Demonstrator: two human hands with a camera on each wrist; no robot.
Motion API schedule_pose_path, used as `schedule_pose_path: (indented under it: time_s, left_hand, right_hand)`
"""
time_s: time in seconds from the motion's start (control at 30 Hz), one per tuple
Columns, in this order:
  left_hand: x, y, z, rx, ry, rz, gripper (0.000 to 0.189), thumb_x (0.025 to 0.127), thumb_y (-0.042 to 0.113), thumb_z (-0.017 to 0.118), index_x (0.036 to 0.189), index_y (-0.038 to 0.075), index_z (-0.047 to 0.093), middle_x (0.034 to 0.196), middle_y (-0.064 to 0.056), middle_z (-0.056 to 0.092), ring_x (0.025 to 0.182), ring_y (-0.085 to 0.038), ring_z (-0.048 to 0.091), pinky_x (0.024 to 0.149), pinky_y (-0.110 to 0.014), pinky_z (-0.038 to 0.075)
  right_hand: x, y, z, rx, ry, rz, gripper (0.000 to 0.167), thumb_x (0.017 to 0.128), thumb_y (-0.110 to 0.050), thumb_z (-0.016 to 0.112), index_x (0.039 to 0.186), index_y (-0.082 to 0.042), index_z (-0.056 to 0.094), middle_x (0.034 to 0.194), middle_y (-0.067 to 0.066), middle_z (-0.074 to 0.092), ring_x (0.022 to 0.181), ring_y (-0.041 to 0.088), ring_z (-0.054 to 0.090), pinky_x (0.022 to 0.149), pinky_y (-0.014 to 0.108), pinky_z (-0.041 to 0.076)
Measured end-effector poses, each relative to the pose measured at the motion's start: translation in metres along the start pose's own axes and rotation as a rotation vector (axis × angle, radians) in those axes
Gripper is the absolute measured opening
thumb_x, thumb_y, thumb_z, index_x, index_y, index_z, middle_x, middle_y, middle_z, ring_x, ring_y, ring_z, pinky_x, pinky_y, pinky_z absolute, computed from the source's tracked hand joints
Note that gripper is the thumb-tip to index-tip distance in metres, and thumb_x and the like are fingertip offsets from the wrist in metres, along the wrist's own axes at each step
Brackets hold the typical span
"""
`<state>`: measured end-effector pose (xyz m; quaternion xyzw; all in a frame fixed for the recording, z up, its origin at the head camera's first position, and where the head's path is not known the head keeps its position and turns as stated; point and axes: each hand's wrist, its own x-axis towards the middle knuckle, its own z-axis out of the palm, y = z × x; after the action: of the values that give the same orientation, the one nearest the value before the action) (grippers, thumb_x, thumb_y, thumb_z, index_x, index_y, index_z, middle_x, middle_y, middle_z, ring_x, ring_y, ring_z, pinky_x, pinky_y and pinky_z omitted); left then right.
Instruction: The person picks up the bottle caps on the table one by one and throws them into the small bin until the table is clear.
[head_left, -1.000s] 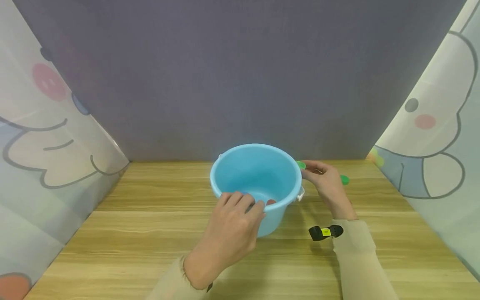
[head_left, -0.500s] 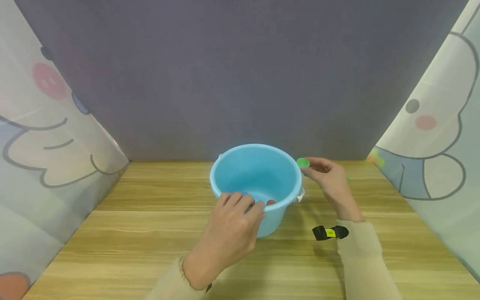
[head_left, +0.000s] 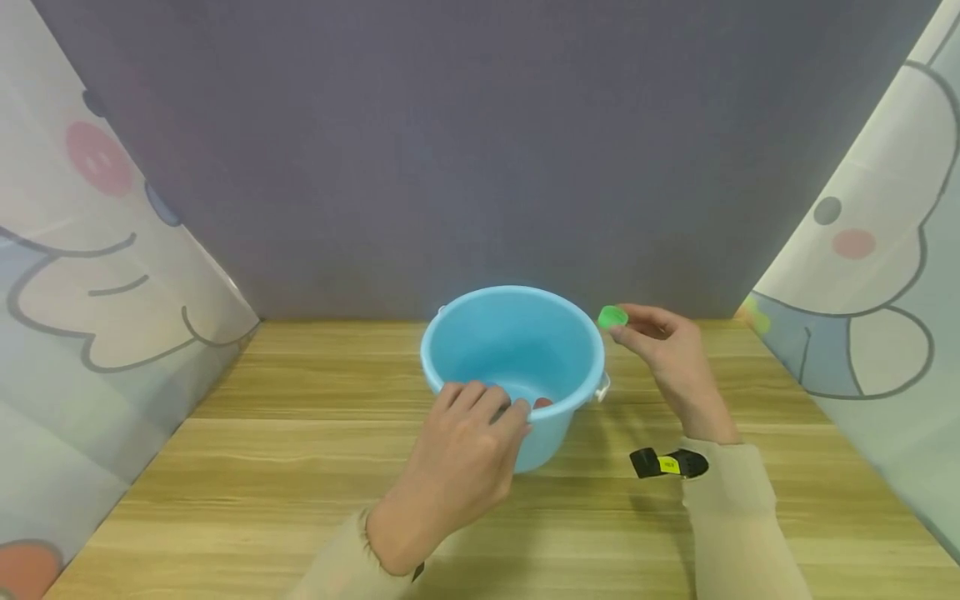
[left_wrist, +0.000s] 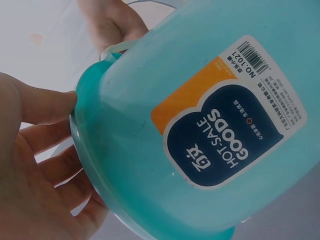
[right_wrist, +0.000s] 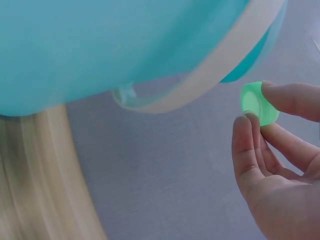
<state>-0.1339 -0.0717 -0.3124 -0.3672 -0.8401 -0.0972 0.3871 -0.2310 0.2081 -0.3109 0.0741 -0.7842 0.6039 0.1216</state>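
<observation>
A light blue plastic bucket (head_left: 517, 333) stands upright on the wooden table. My left hand (head_left: 461, 467) grips its near rim, fingers hooked over the edge. In the left wrist view, the thumb (left_wrist: 47, 105) and fingers meet at the rim beside a printed label (left_wrist: 225, 115). Just right of the bucket, my right hand (head_left: 675, 358) pinches a small green bottle cap (head_left: 612, 317) between thumb and fingertips. The right wrist view shows the hollow cap (right_wrist: 259, 104) held beyond the white bucket handle (right_wrist: 200, 80). Inside the bucket, part of a small reddish thing (head_left: 542, 403) shows past the near rim.
Behind the wooden table (head_left: 300, 467) rises a dark grey panel (head_left: 480, 150). Cartoon-printed curtains flank it, the left curtain (head_left: 112, 250) and the right curtain (head_left: 870, 275). A black strap (head_left: 667, 463) with a yellow tag is at my right wrist.
My right hand has risen slightly and moved right with the green cap, which now shows more of its opening. A second green piece behind that hand has gone out of sight. The left hand stays.
</observation>
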Motion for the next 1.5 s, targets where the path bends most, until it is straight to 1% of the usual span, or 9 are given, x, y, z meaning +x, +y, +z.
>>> schedule_pose_path:
  time_s: [0.23, 0.43, 0.6, 0.83, 0.93, 1.03, 1.2, 1.37, 1.5]
  left_hand:
    - [0.000, 0.000, 0.000, 0.007, 0.016, 0.009, 0.009, 0.088, 0.017, 0.075, 0.089, 0.013, 0.067, 0.078, 0.000, 0.057, 0.077, -0.021, 0.056, 0.074, -0.034, 0.044]
    - [0.000, 0.000, 0.001, 0.008, 0.031, 0.011, 0.011, 0.087, 0.016, 0.077, 0.089, 0.012, 0.067, 0.078, -0.001, 0.058, 0.076, -0.021, 0.056, 0.073, -0.035, 0.044]
    - [0.000, 0.000, 0.000, 0.008, 0.028, 0.010, 0.010, 0.087, 0.017, 0.076, 0.089, 0.012, 0.067, 0.078, -0.001, 0.057, 0.075, -0.021, 0.055, 0.073, -0.034, 0.044]
    - [0.000, 0.000, -0.001, 0.010, 0.024, 0.014, 0.010, 0.088, 0.017, 0.075, 0.087, 0.013, 0.066, 0.077, 0.000, 0.056, 0.075, -0.020, 0.054, 0.073, -0.034, 0.044]
    - [0.000, 0.000, -0.001, -0.005, 0.019, 0.007, 0.009, 0.089, 0.017, 0.074, 0.088, 0.013, 0.067, 0.078, 0.000, 0.057, 0.075, -0.021, 0.055, 0.073, -0.034, 0.043]
    - [0.000, -0.001, 0.000, -0.002, 0.029, 0.009, 0.010, 0.088, 0.017, 0.075, 0.088, 0.012, 0.067, 0.078, -0.001, 0.057, 0.075, -0.021, 0.055, 0.073, -0.035, 0.044]
    - [0.000, -0.001, 0.001, 0.011, 0.039, 0.017, 0.012, 0.086, 0.017, 0.078, 0.088, 0.012, 0.067, 0.077, -0.001, 0.057, 0.074, -0.021, 0.055, 0.072, -0.034, 0.044]
    - [-0.001, -0.001, 0.001, 0.014, 0.040, 0.020, 0.012, 0.086, 0.017, 0.078, 0.088, 0.012, 0.067, 0.077, -0.001, 0.057, 0.075, -0.021, 0.056, 0.072, -0.034, 0.044]
    - [0.000, -0.001, 0.000, 0.003, 0.031, 0.015, 0.011, 0.087, 0.017, 0.076, 0.088, 0.012, 0.066, 0.077, -0.001, 0.057, 0.075, -0.021, 0.056, 0.072, -0.034, 0.044]
  right_hand:
    - [-0.003, -0.007, -0.001, -0.014, 0.013, -0.006, 0.050, 0.092, -0.027, 0.077, 0.134, -0.003, 0.063, 0.111, -0.006, 0.068, 0.106, 0.014, 0.060, 0.092, 0.028, 0.045]
    - [-0.004, -0.013, 0.001, 0.016, 0.004, -0.037, 0.048, 0.093, -0.023, 0.076, 0.133, -0.001, 0.063, 0.106, -0.006, 0.071, 0.104, 0.014, 0.063, 0.089, 0.024, 0.048]
    - [-0.005, -0.017, 0.001, 0.032, 0.017, -0.053, 0.045, 0.092, -0.021, 0.077, 0.131, -0.002, 0.065, 0.104, -0.007, 0.072, 0.101, 0.014, 0.063, 0.085, 0.021, 0.049]
    - [-0.010, -0.025, 0.003, 0.043, 0.026, -0.061, 0.044, 0.091, -0.021, 0.078, 0.129, -0.004, 0.067, 0.103, -0.005, 0.073, 0.100, 0.015, 0.064, 0.084, 0.022, 0.050]
    - [-0.012, -0.030, 0.003, 0.057, 0.025, -0.074, 0.044, 0.090, -0.022, 0.079, 0.129, -0.005, 0.068, 0.103, -0.003, 0.073, 0.100, 0.016, 0.064, 0.084, 0.022, 0.051]
    - [-0.014, -0.033, 0.004, 0.059, 0.017, -0.091, 0.043, 0.090, -0.023, 0.080, 0.128, -0.006, 0.069, 0.103, -0.001, 0.073, 0.099, 0.017, 0.064, 0.084, 0.022, 0.051]
    - [-0.016, -0.035, 0.008, 0.047, 0.005, -0.119, 0.042, 0.090, -0.021, 0.079, 0.128, -0.005, 0.069, 0.102, 0.000, 0.072, 0.097, 0.018, 0.065, 0.083, 0.022, 0.053]
    - [-0.017, -0.038, 0.014, 0.041, 0.000, -0.155, 0.040, 0.091, -0.015, 0.078, 0.126, 0.000, 0.068, 0.103, 0.001, 0.071, 0.093, 0.018, 0.067, 0.081, 0.021, 0.055]
    - [-0.018, -0.042, 0.018, 0.049, -0.003, -0.186, 0.037, 0.090, -0.010, 0.077, 0.124, 0.003, 0.068, 0.101, 0.001, 0.071, 0.090, 0.017, 0.068, 0.080, 0.021, 0.056]
